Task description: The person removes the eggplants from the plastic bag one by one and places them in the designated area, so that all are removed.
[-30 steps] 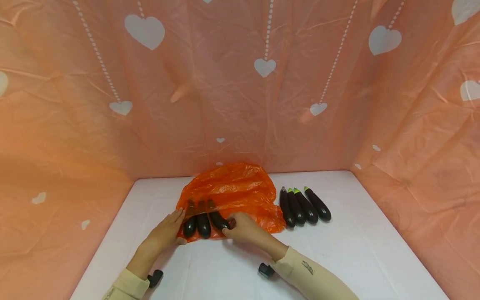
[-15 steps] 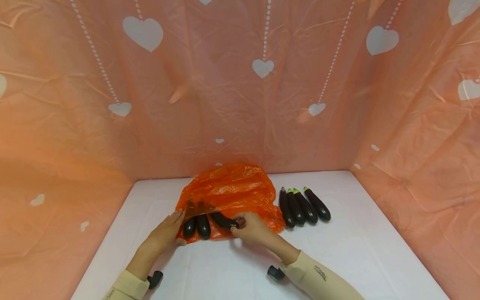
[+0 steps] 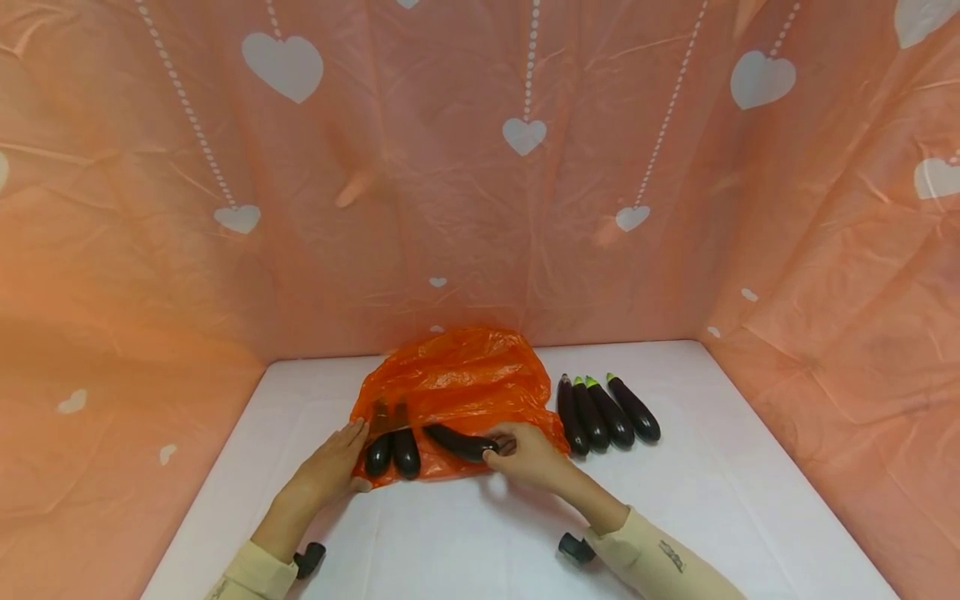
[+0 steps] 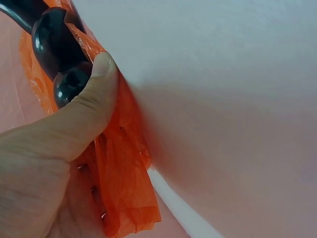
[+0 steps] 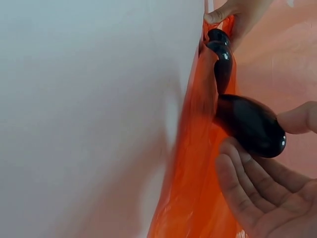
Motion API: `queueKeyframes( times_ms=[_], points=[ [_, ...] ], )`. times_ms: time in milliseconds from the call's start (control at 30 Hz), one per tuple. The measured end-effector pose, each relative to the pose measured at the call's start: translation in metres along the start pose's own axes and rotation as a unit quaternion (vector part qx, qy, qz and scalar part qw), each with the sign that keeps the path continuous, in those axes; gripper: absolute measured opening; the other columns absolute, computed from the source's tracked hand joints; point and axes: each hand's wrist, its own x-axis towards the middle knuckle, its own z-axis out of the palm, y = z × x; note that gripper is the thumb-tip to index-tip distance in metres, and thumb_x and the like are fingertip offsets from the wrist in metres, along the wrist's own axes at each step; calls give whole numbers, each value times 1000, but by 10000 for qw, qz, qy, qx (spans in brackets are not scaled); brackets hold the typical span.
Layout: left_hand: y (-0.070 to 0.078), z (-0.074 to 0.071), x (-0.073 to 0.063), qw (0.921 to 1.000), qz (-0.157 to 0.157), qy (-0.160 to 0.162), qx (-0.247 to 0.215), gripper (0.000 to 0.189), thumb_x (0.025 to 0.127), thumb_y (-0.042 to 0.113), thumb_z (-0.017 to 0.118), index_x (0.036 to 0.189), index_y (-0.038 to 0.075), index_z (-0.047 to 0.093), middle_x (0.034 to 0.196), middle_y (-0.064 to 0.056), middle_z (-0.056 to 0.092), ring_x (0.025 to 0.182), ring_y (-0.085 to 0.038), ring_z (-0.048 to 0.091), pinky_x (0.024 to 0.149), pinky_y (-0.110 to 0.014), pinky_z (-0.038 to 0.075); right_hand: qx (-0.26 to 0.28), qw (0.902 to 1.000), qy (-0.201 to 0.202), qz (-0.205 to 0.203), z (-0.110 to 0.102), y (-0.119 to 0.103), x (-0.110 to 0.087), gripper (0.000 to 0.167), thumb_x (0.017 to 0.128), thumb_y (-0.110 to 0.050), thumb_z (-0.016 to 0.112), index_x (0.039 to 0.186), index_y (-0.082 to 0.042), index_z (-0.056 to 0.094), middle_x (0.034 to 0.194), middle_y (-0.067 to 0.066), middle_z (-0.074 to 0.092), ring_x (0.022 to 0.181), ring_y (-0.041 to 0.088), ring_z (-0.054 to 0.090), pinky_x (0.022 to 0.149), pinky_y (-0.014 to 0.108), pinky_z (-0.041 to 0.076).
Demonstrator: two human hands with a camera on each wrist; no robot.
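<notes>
An orange plastic bag (image 3: 468, 367) lies spread on the table, its mouth toward the person. My left hand (image 3: 333, 462) holds the bag's left edge, the thumb (image 4: 96, 89) lying along the plastic at the mouth. Two dark eggplants (image 3: 407, 452) lie side by side in the mouth, their stem ends showing through the film. My right hand (image 3: 525, 454) pinches the rounded end of a third eggplant (image 3: 461, 444) between thumb and fingers. That eggplant slants over the bag's front, its narrow end at the bag's upper layer. The right wrist view shows this eggplant (image 5: 252, 126) close up.
Several eggplants (image 3: 607, 412) lie in a row right of the bag, green tips pointing back. The white tabletop (image 3: 435, 533) extends in front. Orange sheeting with white hearts (image 3: 480, 208) encloses the back and sides.
My right hand has moved right, swinging the third eggplant's rounded end rightward, away from the other two. It now lies more slanted, with its narrow end drawn out. The left hand stays put.
</notes>
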Motion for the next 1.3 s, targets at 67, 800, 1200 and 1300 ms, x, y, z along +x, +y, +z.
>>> queueKeyframes(
  times_ms=[67,800,1200,1300],
  points=[
    [0,0,-1,10000,20,-12,43,94,83,22,91,152,-19,43,159,-38,43,148,-55,41,122,-63,36,30,10000,9,-28,-4,2,-3,34,95,-18,78,124,1,75,105,6,75,95,18,69,88,33,62],
    [-1,3,0,10000,-31,7,11,94,83,23,91,153,-18,43,160,-37,42,149,-55,41,122,-64,37,24,9996,254,-80,-48,23,-38,31,98,-22,76,122,-3,79,110,6,77,98,19,74,87,24,60],
    [-2,5,1,10000,-74,20,-27,95,84,24,91,154,-17,42,161,-36,42,149,-55,41,121,-64,37,258,9988,402,126,-72,32,-56,31,100,-22,74,126,-5,77,118,10,77,104,20,75,91,23,60],
    [-2,4,2,10000,-48,13,-25,94,84,24,91,154,-17,42,161,-37,42,149,-55,40,122,-64,37,412,9982,419,76,-78,34,-60,33,101,-21,74,128,-2,76,120,13,77,105,21,76,90,23,61]
  ],
)
